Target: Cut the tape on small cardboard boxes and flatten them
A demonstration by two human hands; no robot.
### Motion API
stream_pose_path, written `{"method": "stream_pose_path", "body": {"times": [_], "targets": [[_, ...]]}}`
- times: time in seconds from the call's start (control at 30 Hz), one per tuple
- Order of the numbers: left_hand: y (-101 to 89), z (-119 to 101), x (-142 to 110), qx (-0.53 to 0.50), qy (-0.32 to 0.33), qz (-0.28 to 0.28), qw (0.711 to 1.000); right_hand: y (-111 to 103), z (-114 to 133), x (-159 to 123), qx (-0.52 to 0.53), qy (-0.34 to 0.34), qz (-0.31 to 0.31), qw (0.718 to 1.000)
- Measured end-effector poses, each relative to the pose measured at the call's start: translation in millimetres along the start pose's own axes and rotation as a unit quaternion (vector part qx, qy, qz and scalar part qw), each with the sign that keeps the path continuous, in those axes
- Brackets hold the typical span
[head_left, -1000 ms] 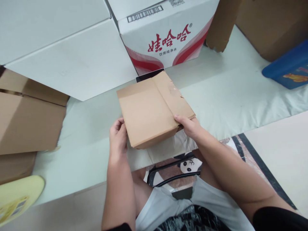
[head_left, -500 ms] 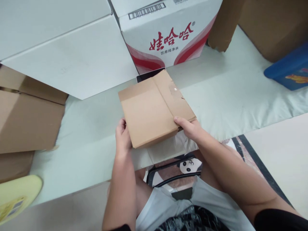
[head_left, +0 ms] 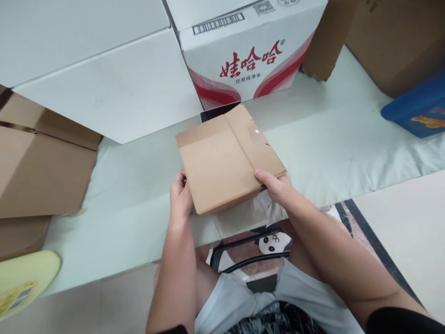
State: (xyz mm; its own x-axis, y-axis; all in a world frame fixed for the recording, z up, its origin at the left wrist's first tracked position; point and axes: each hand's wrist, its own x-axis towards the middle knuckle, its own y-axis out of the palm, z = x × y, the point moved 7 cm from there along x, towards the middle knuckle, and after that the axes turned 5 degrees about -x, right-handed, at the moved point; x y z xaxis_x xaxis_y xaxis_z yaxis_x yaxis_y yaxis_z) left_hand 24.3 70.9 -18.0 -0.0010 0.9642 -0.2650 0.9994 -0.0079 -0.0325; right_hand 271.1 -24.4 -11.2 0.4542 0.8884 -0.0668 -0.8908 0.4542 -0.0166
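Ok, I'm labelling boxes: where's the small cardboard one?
Head view, centre: the small cardboard box is between left hand and right hand, in front of the printed carton.

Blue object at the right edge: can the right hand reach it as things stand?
Probably yes: just pale cloth lies between the right hand and the blue object, though that hand grips a cardboard box.
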Motion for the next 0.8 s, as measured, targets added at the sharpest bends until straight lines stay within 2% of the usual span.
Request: {"method": "stream_pose_path", "body": {"times": [0.23,0.37,0.53,0.67,0.8], "targets": [[-0.2,3,2,-0.011,-0.013,0.008,1.0,0,-1,1,-0.016,-0.003,0.009,1.0],[-2.9,-1,2,-0.002,-0.007,0.006,1.0,0,2,2,-0.019,-0.008,0.008,1.0],[-8.0,-7,2,0.011,0.002,-0.012,1.0,6,10,2,-0.024,-0.019,0.036,0.999],[-8.2,-10,1,-0.027,-0.006,-0.035,0.999,7,10,1,-0.029,-0.022,0.038,0.999],[-4.9,-12,-3,-0.076,-0.002,-0.027,0.997,6,7,1,-0.031,-0.018,0.041,0.998]]}}
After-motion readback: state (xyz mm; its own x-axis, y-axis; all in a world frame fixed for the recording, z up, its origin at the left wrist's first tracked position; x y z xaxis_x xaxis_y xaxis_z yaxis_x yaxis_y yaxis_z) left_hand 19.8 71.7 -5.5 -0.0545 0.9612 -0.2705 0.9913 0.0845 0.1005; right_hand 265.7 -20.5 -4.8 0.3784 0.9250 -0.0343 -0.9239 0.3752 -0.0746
